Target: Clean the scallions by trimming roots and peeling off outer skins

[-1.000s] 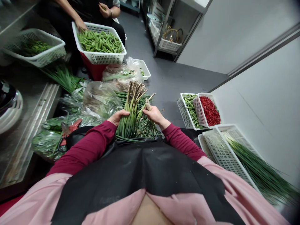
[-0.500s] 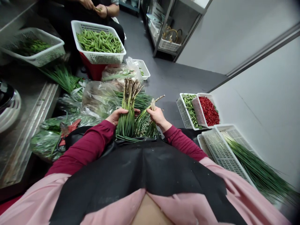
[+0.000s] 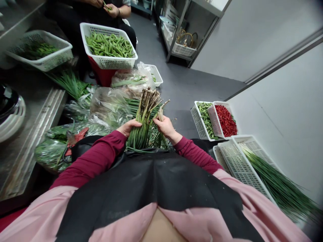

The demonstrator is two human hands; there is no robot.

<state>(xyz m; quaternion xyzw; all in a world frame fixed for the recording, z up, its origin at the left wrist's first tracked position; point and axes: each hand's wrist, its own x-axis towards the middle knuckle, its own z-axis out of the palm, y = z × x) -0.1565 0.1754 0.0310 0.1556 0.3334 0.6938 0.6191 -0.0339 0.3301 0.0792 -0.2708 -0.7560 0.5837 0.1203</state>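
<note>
My left hand (image 3: 130, 126) is wrapped round a thick bunch of thin green stalks, which look like garlic chives (image 3: 143, 124). Their brown, dirty root ends point up and away from me; the green ends hang down by my black apron (image 3: 151, 174). Close on its right, my right hand (image 3: 166, 126) is closed on a few stalks (image 3: 160, 115) with pale, whitish ends showing above the fingers. Its fingertips are at the right edge of the bunch. Further green stalks (image 3: 135, 107) lie behind the bunch.
Plastic bags of greens (image 3: 107, 104) crowd the left. Beyond them, a white basket of green pods (image 3: 108, 45) stands before a seated person (image 3: 113, 11). At right are baskets of green pods (image 3: 205, 116), red chillies (image 3: 225, 121) and long green stalks (image 3: 272, 174). A metal shelf (image 3: 176, 37) stands behind.
My right hand has moved left, up against the bunch. The bunch in my left hand has tilted to the right, with its root ends fanned out.
</note>
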